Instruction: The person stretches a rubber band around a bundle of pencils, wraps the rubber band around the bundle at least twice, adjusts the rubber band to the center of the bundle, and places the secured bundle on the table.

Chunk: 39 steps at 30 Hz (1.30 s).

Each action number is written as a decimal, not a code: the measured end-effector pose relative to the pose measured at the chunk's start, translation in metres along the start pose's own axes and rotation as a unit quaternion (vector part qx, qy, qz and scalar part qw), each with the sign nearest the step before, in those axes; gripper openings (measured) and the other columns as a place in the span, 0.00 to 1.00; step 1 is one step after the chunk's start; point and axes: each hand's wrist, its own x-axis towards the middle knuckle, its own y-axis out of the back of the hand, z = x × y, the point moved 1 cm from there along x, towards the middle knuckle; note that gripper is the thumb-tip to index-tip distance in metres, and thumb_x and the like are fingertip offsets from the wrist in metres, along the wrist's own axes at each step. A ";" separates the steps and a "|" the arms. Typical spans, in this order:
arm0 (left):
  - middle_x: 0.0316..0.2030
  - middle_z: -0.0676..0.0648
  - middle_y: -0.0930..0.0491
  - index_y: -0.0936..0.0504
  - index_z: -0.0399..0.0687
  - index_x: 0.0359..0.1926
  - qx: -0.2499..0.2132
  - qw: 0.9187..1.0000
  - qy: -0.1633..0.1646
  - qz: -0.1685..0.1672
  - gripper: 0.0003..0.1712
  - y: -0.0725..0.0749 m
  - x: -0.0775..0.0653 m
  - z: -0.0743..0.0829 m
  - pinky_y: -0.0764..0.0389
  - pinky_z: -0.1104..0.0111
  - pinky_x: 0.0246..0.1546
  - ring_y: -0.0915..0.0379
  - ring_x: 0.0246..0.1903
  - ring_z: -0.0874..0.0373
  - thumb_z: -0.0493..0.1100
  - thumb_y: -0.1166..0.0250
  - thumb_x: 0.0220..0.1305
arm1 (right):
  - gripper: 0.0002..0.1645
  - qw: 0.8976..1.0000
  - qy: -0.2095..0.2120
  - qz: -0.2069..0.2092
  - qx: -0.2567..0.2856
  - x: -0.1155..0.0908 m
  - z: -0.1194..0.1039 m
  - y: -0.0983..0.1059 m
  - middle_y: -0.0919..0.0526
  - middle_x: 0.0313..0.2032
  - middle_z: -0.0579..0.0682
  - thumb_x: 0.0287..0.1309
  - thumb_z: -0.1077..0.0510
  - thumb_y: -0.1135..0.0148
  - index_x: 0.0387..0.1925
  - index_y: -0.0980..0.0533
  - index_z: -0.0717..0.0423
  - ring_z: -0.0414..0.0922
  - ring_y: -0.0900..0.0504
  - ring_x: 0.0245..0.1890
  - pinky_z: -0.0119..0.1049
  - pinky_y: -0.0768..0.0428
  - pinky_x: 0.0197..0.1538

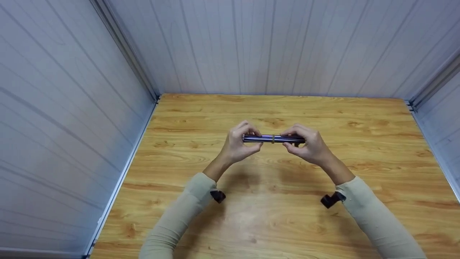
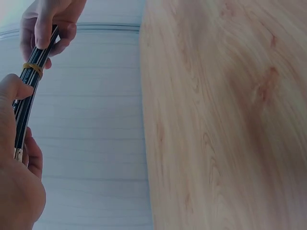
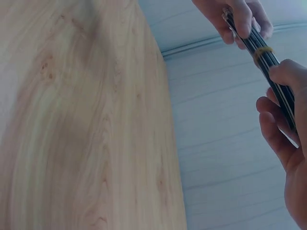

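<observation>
A slim bundle of dark, glossy striped pencils [image 1: 266, 138] is held level above the table. Around its middle runs a tan rubber band [image 1: 273, 139]. My left hand [image 1: 239, 143] pinches the left part of the bundle between thumb and fingers. On the right part, my right hand [image 1: 308, 144] grips in the same way, with the band between the two hands. In the left wrist view, small print shows on the pencils [image 2: 26, 103], and pale ends peek out by the left palm. The right wrist view shows the band [image 3: 262, 51] wrapped across the pencils.
Beneath the hands lies a wood-grain table [image 1: 273, 216]. Pale panelled walls stand at the back [image 1: 251, 46], at the left [image 1: 64, 108] and at the right. Black mounts hang at the left cuff [image 1: 217, 196] and the right cuff [image 1: 331, 199].
</observation>
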 end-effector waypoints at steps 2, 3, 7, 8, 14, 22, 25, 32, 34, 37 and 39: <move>0.43 0.36 0.14 0.12 0.34 0.44 -0.008 1.000 0.009 0.004 0.11 -0.004 0.003 -0.003 0.10 0.69 0.49 0.15 0.43 0.50 0.32 0.22 0.62 | 0.17 1.000 -0.026 0.004 0.009 0.000 0.002 -0.002 0.11 0.42 0.62 0.62 0.78 0.26 0.51 0.14 0.67 0.31 0.18 0.35 0.21 0.18 0.36; 0.43 0.36 0.15 0.12 0.34 0.44 -0.013 1.000 0.013 0.007 0.11 -0.005 0.005 -0.004 0.11 0.69 0.49 0.16 0.43 0.51 0.31 0.22 0.62 | 0.16 0.999 -0.039 0.006 0.014 0.001 0.004 -0.003 0.11 0.43 0.62 0.63 0.77 0.27 0.51 0.14 0.68 0.31 0.18 0.36 0.20 0.18 0.37; 0.43 0.36 0.16 0.12 0.34 0.43 -0.027 0.999 0.028 0.016 0.11 -0.011 0.012 -0.011 0.11 0.71 0.47 0.17 0.42 0.53 0.30 0.22 0.61 | 0.14 0.997 -0.069 0.012 0.021 0.004 0.012 -0.004 0.12 0.45 0.64 0.63 0.77 0.27 0.50 0.16 0.70 0.31 0.15 0.41 0.21 0.15 0.43; 0.43 0.36 0.16 0.12 0.34 0.43 -0.027 0.999 0.031 0.015 0.10 -0.012 0.014 -0.012 0.12 0.71 0.47 0.17 0.42 0.53 0.30 0.22 0.62 | 0.15 0.997 -0.072 0.014 0.019 0.005 0.015 -0.003 0.12 0.45 0.64 0.63 0.77 0.26 0.50 0.16 0.70 0.31 0.15 0.41 0.21 0.14 0.44; 0.47 0.37 0.16 0.11 0.37 0.48 0.002 0.998 0.068 -0.015 0.12 -0.018 0.023 -0.027 0.16 0.72 0.49 0.18 0.46 0.51 0.29 0.24 0.64 | 0.15 0.994 -0.104 0.026 0.002 0.005 0.032 0.000 0.11 0.46 0.63 0.64 0.74 0.24 0.51 0.13 0.66 0.33 0.17 0.37 0.23 0.17 0.40; 0.51 0.36 0.11 0.08 0.38 0.51 0.054 0.987 0.123 -0.085 0.14 -0.026 0.014 -0.057 0.13 0.53 0.59 0.16 0.54 0.40 0.28 0.27 0.66 | 0.15 0.980 -0.198 0.006 -0.008 -0.012 0.062 -0.012 0.11 0.49 0.64 0.67 0.70 0.23 0.54 0.10 0.64 0.40 0.16 0.40 0.19 0.21 0.41; 0.51 0.40 0.10 0.07 0.43 0.52 0.060 0.983 0.135 -0.105 0.15 -0.030 0.006 -0.091 0.13 0.56 0.59 0.15 0.54 0.44 0.30 0.26 0.66 | 0.16 0.973 -0.230 -0.010 -0.016 -0.018 0.072 -0.017 0.13 0.49 0.63 0.67 0.69 0.23 0.55 0.10 0.64 0.41 0.17 0.43 0.19 0.21 0.45; 0.53 0.49 0.09 0.05 0.53 0.53 0.104 0.964 0.192 -0.149 0.19 -0.042 -0.008 -0.124 0.15 0.62 0.63 0.14 0.57 0.53 0.30 0.27 0.67 | 0.17 0.953 -0.296 -0.057 -0.041 -0.031 0.087 -0.025 0.16 0.52 0.61 0.71 0.65 0.24 0.59 0.11 0.62 0.51 0.16 0.53 0.24 0.21 0.56; 0.54 0.48 0.09 0.05 0.53 0.55 0.108 0.959 0.208 -0.160 0.20 -0.045 -0.011 -0.130 0.14 0.60 0.65 0.13 0.58 0.52 0.30 0.29 0.67 | 0.18 0.948 -0.308 -0.069 -0.048 -0.033 0.090 -0.027 0.15 0.53 0.61 0.72 0.64 0.24 0.60 0.11 0.61 0.55 0.16 0.56 0.32 0.20 0.60; 0.55 0.48 0.08 0.05 0.54 0.55 0.107 0.954 0.223 -0.169 0.20 -0.048 -0.016 -0.139 0.14 0.59 0.66 0.13 0.59 0.52 0.31 0.29 0.68 | 0.18 0.942 -0.321 -0.080 -0.055 -0.036 0.092 -0.030 0.15 0.53 0.61 0.72 0.64 0.24 0.61 0.11 0.61 0.58 0.16 0.58 0.45 0.20 0.64; 0.54 0.49 0.08 0.05 0.54 0.54 0.118 0.954 0.218 -0.168 0.19 -0.051 -0.020 -0.149 0.14 0.60 0.65 0.13 0.57 0.53 0.32 0.27 0.66 | 0.18 0.940 -0.325 -0.085 -0.060 -0.038 0.095 -0.032 0.14 0.53 0.61 0.72 0.63 0.24 0.61 0.11 0.60 0.59 0.16 0.59 0.50 0.20 0.65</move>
